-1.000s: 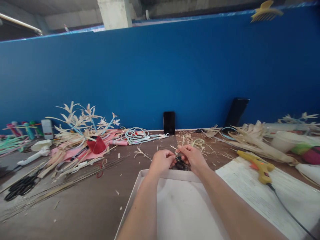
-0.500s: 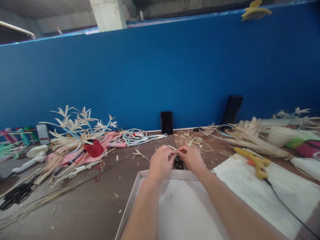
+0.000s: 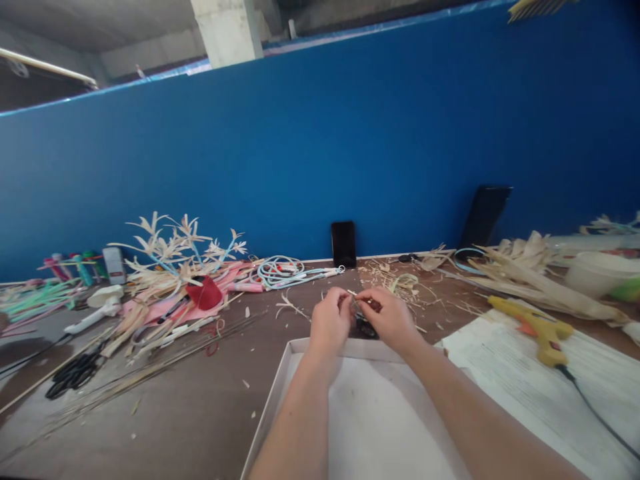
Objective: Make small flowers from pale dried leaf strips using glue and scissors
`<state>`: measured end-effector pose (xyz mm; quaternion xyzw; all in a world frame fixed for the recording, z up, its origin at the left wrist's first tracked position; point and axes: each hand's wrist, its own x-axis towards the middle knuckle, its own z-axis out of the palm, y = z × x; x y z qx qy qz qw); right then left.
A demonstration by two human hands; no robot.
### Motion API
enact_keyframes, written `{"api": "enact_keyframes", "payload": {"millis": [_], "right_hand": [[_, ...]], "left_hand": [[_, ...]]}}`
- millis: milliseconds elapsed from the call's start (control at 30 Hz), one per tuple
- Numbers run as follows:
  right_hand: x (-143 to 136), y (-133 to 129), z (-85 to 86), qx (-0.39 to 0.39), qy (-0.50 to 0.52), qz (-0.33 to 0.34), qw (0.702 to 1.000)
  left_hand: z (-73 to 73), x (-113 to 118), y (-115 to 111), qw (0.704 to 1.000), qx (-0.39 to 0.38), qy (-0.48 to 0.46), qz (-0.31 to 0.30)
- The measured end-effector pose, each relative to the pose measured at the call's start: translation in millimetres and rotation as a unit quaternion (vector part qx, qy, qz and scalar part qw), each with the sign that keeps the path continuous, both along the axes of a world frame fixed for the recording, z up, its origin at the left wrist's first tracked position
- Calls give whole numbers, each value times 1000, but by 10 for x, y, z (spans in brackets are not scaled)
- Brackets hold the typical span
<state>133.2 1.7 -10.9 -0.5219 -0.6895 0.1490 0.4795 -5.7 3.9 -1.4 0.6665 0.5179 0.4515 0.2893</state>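
Observation:
My left hand (image 3: 331, 321) and my right hand (image 3: 389, 319) meet above the far edge of a white box lid (image 3: 385, 420). Between their fingertips is a small pale strip (image 3: 353, 294), pinched from both sides. Its full shape is hidden by the fingers. Just below my right hand lies a black object (image 3: 367, 327), partly covered. Pale shavings (image 3: 385, 272) are scattered on the table beyond my hands.
A black phone (image 3: 343, 244) leans on the blue partition (image 3: 300, 147). Husk flowers (image 3: 175, 250), a red piece (image 3: 204, 293), blue cord (image 3: 280, 272) and black scissors (image 3: 75, 373) lie left. A yellow glue gun (image 3: 537, 327) rests on papers (image 3: 500, 367) at right.
The whole view has shifted, so the table items appear farther right. My fingers have moved slightly around the pale strip, and more of it shows between them.

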Motion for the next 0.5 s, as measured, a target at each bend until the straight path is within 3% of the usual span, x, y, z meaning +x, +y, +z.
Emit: {"api": "enact_keyframes", "payload": {"millis": [233, 500], "right_hand": [[-77, -57, 39, 41, 68, 37, 996], [-77, -118, 110, 121, 48, 71, 989]], "left_hand": [[62, -4, 41, 963, -175, -197, -48], [72, -82, 31, 889, -270, -344, -134]]}}
